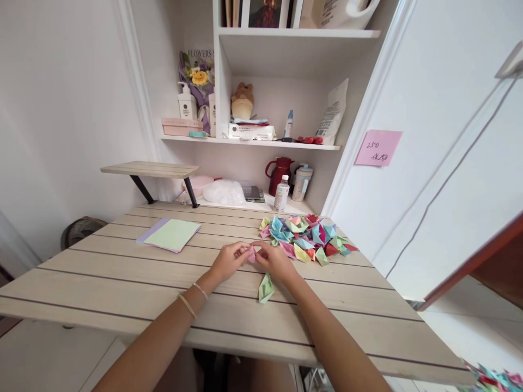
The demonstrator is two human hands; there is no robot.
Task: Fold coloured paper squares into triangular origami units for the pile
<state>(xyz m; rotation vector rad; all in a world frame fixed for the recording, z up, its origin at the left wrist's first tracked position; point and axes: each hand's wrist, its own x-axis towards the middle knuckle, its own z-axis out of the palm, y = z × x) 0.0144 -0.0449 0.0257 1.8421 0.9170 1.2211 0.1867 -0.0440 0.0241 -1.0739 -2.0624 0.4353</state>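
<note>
Between my two hands is a small folded pink paper (251,255), pinched from both sides just above the table. My left hand (229,260) grips its left side with thumb and fingers. On the other side my right hand (273,258) closes on its right edge. The fingers hide part of the paper, so its full shape cannot be made out. A green folded paper boat (266,289) lies on the table just below my right hand. Beyond that hand spreads a pile of folded paper boats (304,237) in many colours.
A stack of square paper sheets (171,234), light green on top, lies at the left. A small raised shelf (151,169) stands at the back left. A bottle (281,194) and a red jug (280,175) stand behind the pile. More folded papers (492,377) show at the bottom right.
</note>
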